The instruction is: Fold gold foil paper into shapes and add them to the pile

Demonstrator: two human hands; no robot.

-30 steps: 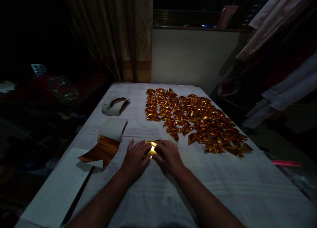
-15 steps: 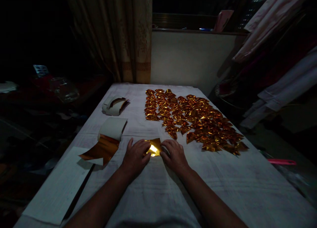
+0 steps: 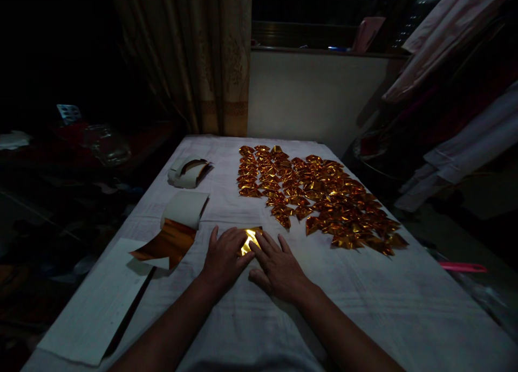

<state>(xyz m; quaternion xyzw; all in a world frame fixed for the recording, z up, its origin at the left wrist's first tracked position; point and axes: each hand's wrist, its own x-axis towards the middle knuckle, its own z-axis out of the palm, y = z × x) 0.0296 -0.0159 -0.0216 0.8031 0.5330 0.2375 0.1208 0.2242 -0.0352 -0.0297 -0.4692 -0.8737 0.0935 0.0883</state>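
Note:
A small sheet of gold foil paper [image 3: 250, 241] lies on the cloth-covered table between my hands, shining in the light. My left hand [image 3: 225, 253] bends over its left edge, with fingertips on the foil and thumb by the near edge. Across the right part of the sheet lies my right hand [image 3: 280, 267], palm down with fingers stretched out and slightly spread. Both hands cover parts of the foil. Beyond them, to the right, many folded gold foil pieces [image 3: 315, 191] are laid out in rows and a heap.
On the left are a curled stack of pale-backed foil sheets [image 3: 184, 207], another curled stack [image 3: 188, 172] behind it, and a long pale slab [image 3: 93, 302]. A curtain [image 3: 218, 64] hangs at the back. Clothes [image 3: 465, 140] hang at the right, above a pink handle [image 3: 463, 267].
My right hand has moved left over the foil paper and flattened, its fingers now lying across the sheet's right part. The left hand stays almost in place. The view has shifted slightly.

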